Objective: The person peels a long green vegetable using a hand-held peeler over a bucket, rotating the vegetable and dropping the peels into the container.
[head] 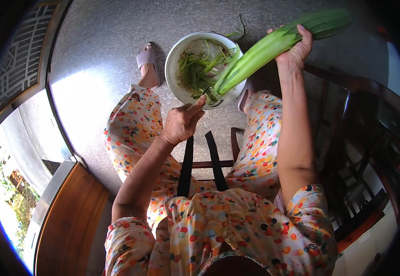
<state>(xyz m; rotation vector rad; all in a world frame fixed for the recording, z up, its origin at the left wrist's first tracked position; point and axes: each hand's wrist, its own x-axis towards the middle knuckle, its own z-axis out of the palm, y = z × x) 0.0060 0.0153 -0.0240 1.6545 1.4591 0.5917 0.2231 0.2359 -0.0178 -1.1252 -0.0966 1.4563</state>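
Note:
My right hand grips a long green vegetable near its upper middle. It looks like a ridged gourd, though its exact kind is unclear. The vegetable slants down to the left, its lower end over the rim of a round light-coloured metal basin. Thin green strips of peel or leaf lie inside the basin. My left hand is at the basin's near rim, fingers curled and index finger pointing towards the vegetable's lower end. Whether the curled fingers hold a small tool is hidden.
The basin stands on a grey speckled floor between my feet in slippers. A few green scraps lie beyond it. Dark wooden furniture is on the right. A wooden panel and a doorway are on the left.

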